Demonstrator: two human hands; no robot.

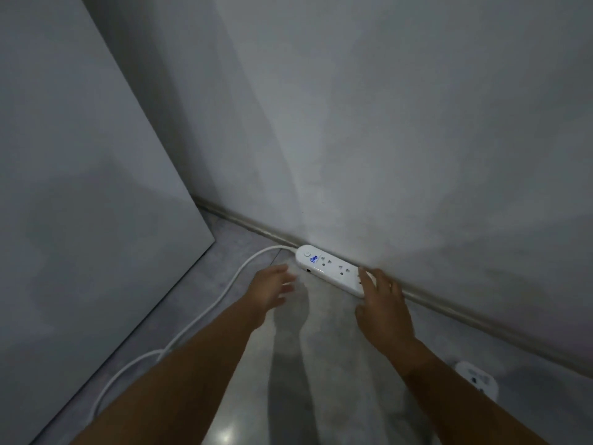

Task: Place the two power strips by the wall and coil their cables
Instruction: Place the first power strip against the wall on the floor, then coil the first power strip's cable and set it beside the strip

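Low light, view down into the foot of a wall. White strip lies flat on the floor, sockets up, its long back edge against the skirting. Round button and a blue mark sit near its left end. Cable leaves that left end, bends toward the viewer and runs loose across the floor to the lower left, where it makes a loop beside the left forearm; it is not coiled. Right hand is at the strip's right end, fingers straight and slightly apart, the tips resting on the top face, nothing pinched. Left hand is blurred, fingers loosely spread, holding nothing; it hovers just beside the strip's left end, between cable and strip, and I cannot tell whether it touches the floor. Second strip shows in part at lower right, on the floor near the same wall, well apart from the first, with the right forearm covering its near side; its cable is not visible. Tall pale panel stands at the left, its bottom edge on the floor beside the cable.
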